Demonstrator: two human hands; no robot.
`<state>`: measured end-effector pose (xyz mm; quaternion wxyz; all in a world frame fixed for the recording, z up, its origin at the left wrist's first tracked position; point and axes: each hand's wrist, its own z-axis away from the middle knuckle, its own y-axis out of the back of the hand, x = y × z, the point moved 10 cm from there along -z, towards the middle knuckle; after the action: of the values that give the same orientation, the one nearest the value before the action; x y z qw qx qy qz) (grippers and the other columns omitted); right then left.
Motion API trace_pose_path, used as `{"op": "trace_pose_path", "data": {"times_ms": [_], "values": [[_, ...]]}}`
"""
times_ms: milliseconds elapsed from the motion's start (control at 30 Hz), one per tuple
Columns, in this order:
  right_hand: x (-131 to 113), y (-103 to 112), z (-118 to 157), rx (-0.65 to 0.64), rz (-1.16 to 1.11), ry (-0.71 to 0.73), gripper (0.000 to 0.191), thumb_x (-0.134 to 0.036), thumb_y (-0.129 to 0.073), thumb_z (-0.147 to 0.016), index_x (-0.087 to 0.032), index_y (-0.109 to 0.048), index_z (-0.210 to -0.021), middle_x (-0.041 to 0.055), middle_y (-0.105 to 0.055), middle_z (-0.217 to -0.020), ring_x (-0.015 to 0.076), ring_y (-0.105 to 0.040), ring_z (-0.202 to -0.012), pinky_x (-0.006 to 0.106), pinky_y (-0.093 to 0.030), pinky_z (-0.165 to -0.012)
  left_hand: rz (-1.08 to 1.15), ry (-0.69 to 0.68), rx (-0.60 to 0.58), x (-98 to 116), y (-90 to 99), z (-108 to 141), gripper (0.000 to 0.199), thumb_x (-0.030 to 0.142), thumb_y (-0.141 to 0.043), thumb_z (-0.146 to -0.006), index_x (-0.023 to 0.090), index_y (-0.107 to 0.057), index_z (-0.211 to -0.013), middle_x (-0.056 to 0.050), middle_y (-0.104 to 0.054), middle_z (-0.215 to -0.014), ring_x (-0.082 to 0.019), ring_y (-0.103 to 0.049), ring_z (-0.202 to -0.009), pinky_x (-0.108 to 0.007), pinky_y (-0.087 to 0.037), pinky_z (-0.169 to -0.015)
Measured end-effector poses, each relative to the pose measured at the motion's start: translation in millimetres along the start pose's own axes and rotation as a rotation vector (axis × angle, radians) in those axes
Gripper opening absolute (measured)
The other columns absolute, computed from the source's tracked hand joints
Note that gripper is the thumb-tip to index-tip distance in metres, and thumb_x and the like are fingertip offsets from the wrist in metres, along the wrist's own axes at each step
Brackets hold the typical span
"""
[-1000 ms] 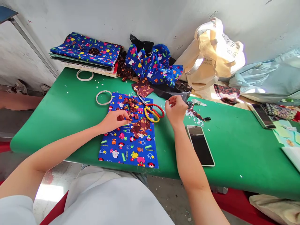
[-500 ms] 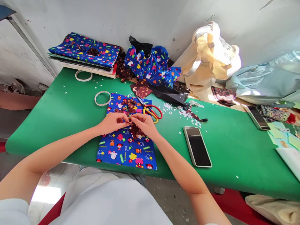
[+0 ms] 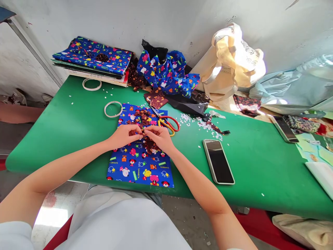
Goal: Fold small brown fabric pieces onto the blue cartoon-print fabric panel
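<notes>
Left hand (image 3: 127,135) and right hand (image 3: 160,137) on one small brown fabric scrap (image 3: 143,132)
Each grip pinches it, nearly closed, over the blue cartoon-printed rectangular cloth (image 3: 142,172); direction and long axis hidden.

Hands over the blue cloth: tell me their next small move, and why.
I'd squeeze the pinch gently before letting go. The left hand and right hand meet there, seeming to pinch a small brown piece, mostly hidden. Loose brown scraps lie nearby on the blue cloth, and the scissors are unheld, so cutting seems less likely.
</notes>
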<state>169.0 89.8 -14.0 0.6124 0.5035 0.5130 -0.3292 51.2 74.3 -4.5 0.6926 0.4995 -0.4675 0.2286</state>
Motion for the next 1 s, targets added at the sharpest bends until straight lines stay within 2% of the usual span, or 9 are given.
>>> {"op": "trace_pose_path", "data": {"times_ms": [133,300,733,1000], "values": [[-3,0,0,0.010,0.016,0.015,0.023,-0.039,-0.061,-0.076,-0.018,-0.069,-0.078,0.0006,-0.067,-0.066,0.0116,-0.055,-0.055,0.025,-0.043,-0.053,0.038,-0.006,0.003,-1,-0.1,0,0.025,0.041,-0.056,-0.081,0.016,-0.060,-0.078,0.004,-0.053,-0.063,-0.007,-0.041,-0.055,-0.019,-0.033,-0.052],[-10,1,2,0.037,0.048,0.078,0.018,-0.034,-0.061,-0.076,-0.019,-0.070,-0.078,0.0019,-0.070,-0.071,0.0144,-0.062,-0.064,0.026,-0.048,-0.059,0.095,0.012,0.019,-1,1.4,0,0.028,0.043,-0.054,-0.082,0.016,-0.060,-0.078,0.004,-0.054,-0.064,-0.007,-0.041,-0.054,-0.019,-0.034,-0.052],[-11,-1,3,0.017,0.106,0.134,0.017,-0.031,-0.059,-0.079,-0.020,-0.071,-0.082,0.0022,-0.071,-0.075,0.0147,-0.062,-0.065,0.025,-0.047,-0.057,0.103,0.029,0.046,-2,3.4,1,0.026,0.041,-0.053,-0.082,0.016,-0.060,-0.078,0.005,-0.051,-0.058,-0.007,-0.042,-0.052,-0.020,-0.034,-0.052],[-11,-3,4,0.011,0.059,0.121,0.017,-0.032,-0.060,-0.079,-0.020,-0.071,-0.081,0.0019,-0.070,-0.070,0.0143,-0.062,-0.061,0.026,-0.048,-0.056,0.099,0.029,0.064,-2,4.5,2,0.025,0.039,-0.053,-0.083,0.016,-0.058,-0.077,0.006,-0.050,-0.057,-0.007,-0.042,-0.052,-0.019,-0.033,-0.053]]}}
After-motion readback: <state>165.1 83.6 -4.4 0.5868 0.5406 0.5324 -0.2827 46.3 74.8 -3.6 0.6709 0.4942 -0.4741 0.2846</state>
